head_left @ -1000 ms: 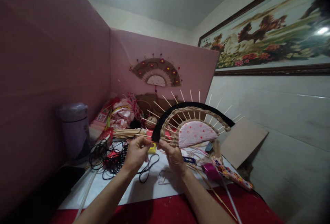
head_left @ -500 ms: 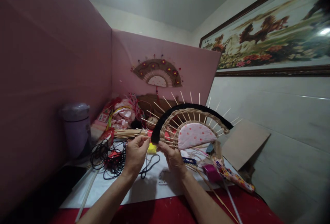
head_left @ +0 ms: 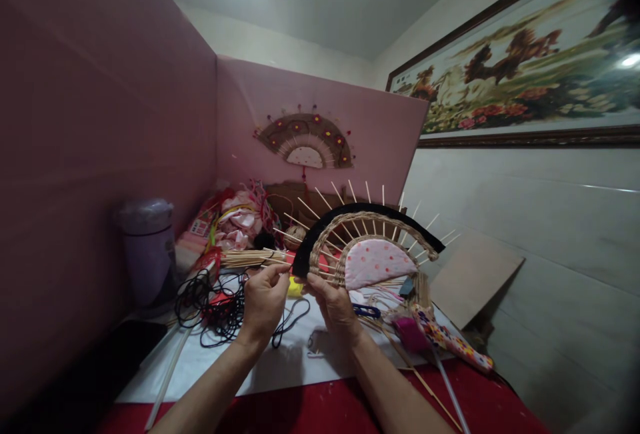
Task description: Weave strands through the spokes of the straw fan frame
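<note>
I hold up a half-round woven fan [head_left: 373, 237] over the table. It has a pink dotted centre, a wicker band, a black cord band along its outer arc and thin sticks poking out like rays. My right hand [head_left: 334, 306] grips its lower left corner with closed fingers. My left hand [head_left: 263, 301] pinches the black cord [head_left: 301, 262] at the fan's left end. More of the black cord [head_left: 213, 301] lies tangled on the white sheet to the left.
A finished fan [head_left: 305, 141] hangs on the pink partition. A bundle of sticks [head_left: 247, 258], a purple jar [head_left: 146, 247], pink fabric [head_left: 239, 217], a cardboard piece [head_left: 475, 274], a floral handle [head_left: 450, 341] and a dark phone [head_left: 133, 341] crowd the table.
The fan has dropped slightly and tilted a little. Both hands keep their grip and have barely shifted.
</note>
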The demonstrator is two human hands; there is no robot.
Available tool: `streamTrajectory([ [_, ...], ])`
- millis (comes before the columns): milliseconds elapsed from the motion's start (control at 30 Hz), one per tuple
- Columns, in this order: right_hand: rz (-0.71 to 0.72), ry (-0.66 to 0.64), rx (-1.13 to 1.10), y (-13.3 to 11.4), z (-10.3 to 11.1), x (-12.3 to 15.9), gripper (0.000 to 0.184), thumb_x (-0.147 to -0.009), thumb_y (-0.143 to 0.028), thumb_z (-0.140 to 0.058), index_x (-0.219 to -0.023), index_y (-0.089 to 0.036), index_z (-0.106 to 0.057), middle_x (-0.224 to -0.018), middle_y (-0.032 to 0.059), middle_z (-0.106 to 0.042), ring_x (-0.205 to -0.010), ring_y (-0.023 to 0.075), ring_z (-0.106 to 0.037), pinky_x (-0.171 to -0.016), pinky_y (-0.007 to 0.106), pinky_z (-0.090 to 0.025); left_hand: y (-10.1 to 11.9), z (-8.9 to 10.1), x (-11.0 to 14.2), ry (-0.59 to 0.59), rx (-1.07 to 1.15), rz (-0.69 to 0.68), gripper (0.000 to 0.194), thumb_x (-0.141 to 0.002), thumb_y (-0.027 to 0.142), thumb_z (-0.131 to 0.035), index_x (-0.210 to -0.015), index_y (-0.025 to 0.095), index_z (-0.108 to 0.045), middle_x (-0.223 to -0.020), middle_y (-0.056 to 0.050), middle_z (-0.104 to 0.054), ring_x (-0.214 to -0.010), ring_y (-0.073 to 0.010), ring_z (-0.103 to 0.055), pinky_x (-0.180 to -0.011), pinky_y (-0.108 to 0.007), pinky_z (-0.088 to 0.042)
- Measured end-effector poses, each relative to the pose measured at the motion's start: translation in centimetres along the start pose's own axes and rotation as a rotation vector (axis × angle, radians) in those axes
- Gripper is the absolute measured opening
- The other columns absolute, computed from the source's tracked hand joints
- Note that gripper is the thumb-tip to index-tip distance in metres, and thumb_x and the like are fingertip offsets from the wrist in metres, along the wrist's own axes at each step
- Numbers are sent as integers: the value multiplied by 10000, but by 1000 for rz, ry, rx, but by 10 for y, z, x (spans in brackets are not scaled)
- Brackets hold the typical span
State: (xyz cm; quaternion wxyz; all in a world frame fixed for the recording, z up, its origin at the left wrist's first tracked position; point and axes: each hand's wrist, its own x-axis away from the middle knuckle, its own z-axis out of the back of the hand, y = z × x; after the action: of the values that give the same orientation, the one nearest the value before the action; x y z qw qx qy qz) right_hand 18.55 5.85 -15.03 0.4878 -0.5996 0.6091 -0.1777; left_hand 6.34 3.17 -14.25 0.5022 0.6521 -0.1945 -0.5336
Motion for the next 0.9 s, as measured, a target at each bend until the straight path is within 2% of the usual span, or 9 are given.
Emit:
streamTrajectory([
  [333,23,9,8,0,0,0,465,-683,-209,-647,-1141,-181,-565,-849,31,-682,-688,161,-621,-580,260,-469,5,0,1,-15,-67,-1,239,-719,256,-526,-826,106,-678,-514,9,-569,-429,-95,-427,-415,-199,-294],
  [433,35,42,9,1,1,0,449,-678,-202,-646,-1120,-175,-577,-827,26,-682,-708,154,-607,-586,252,-470,3,1,2,-40,-156,-87,246,-745,246,-498,-855,127,-683,-566,-7,-612,-473,-110,-492,-445,-199,-331],
  [633,-3,51,-44,2,2,-1,272,-686,-194,-642,-953,-146,-653,-765,39,-690,-732,172,-617,-654,289,-485,1,1,5,-53,-285,-260,237,-782,240,-487,-890,179,-689,-663,-22,-670,-564,-130,-577,-564,-214,-407],
  [700,3,52,-75,3,2,-1,253,-682,-185,-648,-933,-151,-657,-752,35,-690,-732,173,-620,-665,296,-487,2,1,5,-48,-243,-237,234,-778,250,-501,-892,179,-693,-692,-29,-683,-585,-137,-588,-574,-219,-417],
  [833,-10,83,-133,5,3,-1,257,-660,-171,-674,-915,-185,-652,-818,20,-695,-782,165,-626,-680,283,-495,3,-1,3,-18,-73,-38,238,-748,289,-543,-864,158,-705,-620,-23,-679,-557,-153,-597,-524,-225,-428],
  [900,-57,124,-181,7,4,-2,224,-640,-147,-686,-859,-179,-657,-807,12,-695,-741,146,-627,-646,256,-500,2,-1,2,-22,-82,-37,222,-735,281,-554,-841,166,-712,-654,-30,-697,-598,-167,-620,-551,-235,-443],
])
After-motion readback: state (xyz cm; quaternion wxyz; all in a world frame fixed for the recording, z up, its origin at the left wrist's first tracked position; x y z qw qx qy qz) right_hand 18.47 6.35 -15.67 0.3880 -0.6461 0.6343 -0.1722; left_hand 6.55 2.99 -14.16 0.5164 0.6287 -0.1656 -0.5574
